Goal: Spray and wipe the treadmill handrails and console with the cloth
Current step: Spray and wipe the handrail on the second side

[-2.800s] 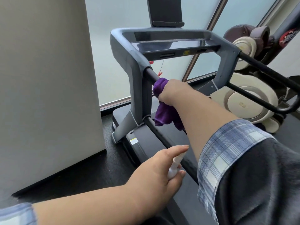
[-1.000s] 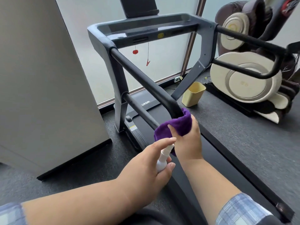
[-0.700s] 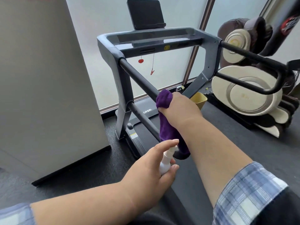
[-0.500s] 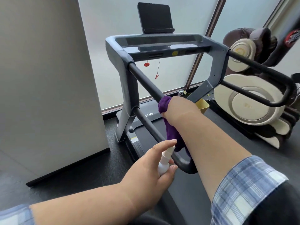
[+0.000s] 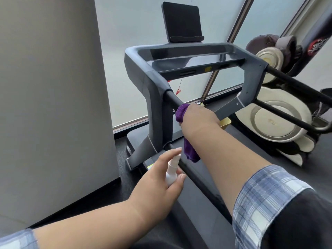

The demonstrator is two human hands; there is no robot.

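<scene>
The grey treadmill console [image 5: 190, 60] stands ahead with a dark tablet screen [image 5: 182, 21] on top. My right hand [image 5: 195, 117] presses a purple cloth [image 5: 181, 111] around the black left handrail [image 5: 173, 98], close to where the rail meets the console frame; a loose end of the cloth hangs below my wrist. My left hand [image 5: 161, 180] holds a small white spray bottle [image 5: 172, 169] upright, lower down beside the same rail, with the forefinger over its nozzle. The black right handrail [image 5: 294, 83] runs off to the right.
A tall grey panel [image 5: 53, 105] stands close on the left. Frosted windows are behind the treadmill. A cream and brown massage chair [image 5: 276, 119] sits to the right, and a yellow bin [image 5: 225, 123] shows behind my right forearm. The treadmill belt [image 5: 203, 203] lies below.
My right hand has slid the purple cloth up the left handrail, from its near end to close by the console frame. My left hand has kept hold of the spray bottle.
</scene>
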